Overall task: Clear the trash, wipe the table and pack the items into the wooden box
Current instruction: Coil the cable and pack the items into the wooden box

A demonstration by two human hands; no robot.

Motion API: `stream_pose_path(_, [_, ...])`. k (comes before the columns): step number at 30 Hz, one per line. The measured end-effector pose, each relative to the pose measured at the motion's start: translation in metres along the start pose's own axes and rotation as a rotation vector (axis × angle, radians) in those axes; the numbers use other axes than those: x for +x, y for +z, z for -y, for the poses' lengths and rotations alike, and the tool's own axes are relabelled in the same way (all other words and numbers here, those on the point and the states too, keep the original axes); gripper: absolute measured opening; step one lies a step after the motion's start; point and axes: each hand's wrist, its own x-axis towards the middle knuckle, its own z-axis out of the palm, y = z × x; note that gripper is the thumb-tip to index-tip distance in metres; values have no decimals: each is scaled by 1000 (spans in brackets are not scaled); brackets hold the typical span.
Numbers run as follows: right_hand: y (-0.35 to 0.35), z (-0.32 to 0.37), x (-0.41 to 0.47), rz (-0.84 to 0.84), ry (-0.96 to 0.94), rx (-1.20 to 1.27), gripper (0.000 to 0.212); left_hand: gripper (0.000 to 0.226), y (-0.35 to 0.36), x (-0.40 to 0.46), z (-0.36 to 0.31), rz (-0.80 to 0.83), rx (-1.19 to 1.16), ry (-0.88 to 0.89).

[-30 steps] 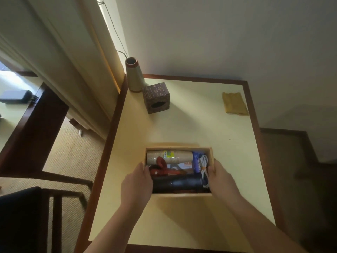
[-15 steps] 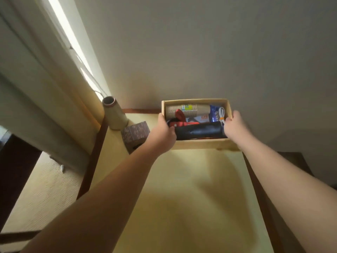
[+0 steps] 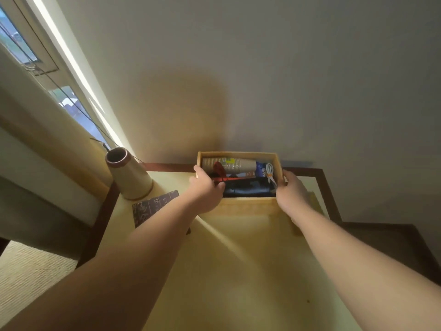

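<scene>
With my left hand and right hand gripping the packed wooden box by its ends, I'm placing it — next, set it flat on the tabletop by the wall.

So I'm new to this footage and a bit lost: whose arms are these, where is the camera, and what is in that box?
No machine here: these are a person's two bare arms, filmed by one wide-angle camera worn on the head, looking forward and down. The left hand and the right hand each grip one end of a wooden box at the far edge of the table, near the wall. In the box lie a stack of paper cups on its side, a white cable, something red and a dark item I cannot identify. On the table to the left stand a tall beige vase and a patterned brown box, partly hidden by the left arm.
</scene>
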Motion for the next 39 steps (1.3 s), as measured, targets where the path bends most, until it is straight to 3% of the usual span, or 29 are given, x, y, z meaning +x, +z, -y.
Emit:
stream_pose_path(4, [11, -3, 5, 12, 21, 41, 43, 103, -2, 3, -1, -48, 43, -55])
stream_pose_path(6, [14, -2, -6, -131, 9, 48, 52, 102, -8, -15, -6, -125, 98, -10])
stream_pose_path(8, [19, 2, -39, -365, -199, 125, 45, 87, -15, -49, -4, -235, 35, 134])
stream_pose_path(10, [34, 1, -80, -442, -480, 207, 25, 53, -18, -93, 15, -417, -105, 326])
stream_pose_path(11, [46, -2, -101, -386, -556, 226, 18, 35, -18, -112, 33, -536, -184, 386])
stream_pose_path(13, [71, -6, -135, -124, -514, 260, 22, 14, -11, -139, 76, -745, -326, 361])
stream_pose_path(15, [98, -4, -156, 222, -352, 256, 31, 27, -1, -144, 122, -830, -413, 185])
stream_pose_path(17, [118, 4, -164, 401, -251, 193, 48, 59, 8, -135, 160, -722, -459, -30])
stream_pose_path(19, [129, 21, -162, 464, -160, 152, 73, 83, 8, -121, 185, -498, -498, -54])
stream_pose_path(22, [135, 50, -161, 568, -69, 72, 90, 70, 0, -105, 191, -250, -564, 110])
stream_pose_path(26, [138, 72, -165, 503, -86, 55, 82, 41, -16, -104, 184, -365, -458, 99])
stream_pose_path(31, [138, 94, -176, 391, -134, 43, 72, 24, -41, -116, 180, -475, -408, 59])
stream_pose_path(37, [150, 99, -176, 374, -134, 42, 64, 30, -46, -103, 192, -432, -310, 117])
stream_pose_path(39, [152, 93, -179, 371, -170, -6, 70, 33, -45, -103, 194, -374, -301, 140])
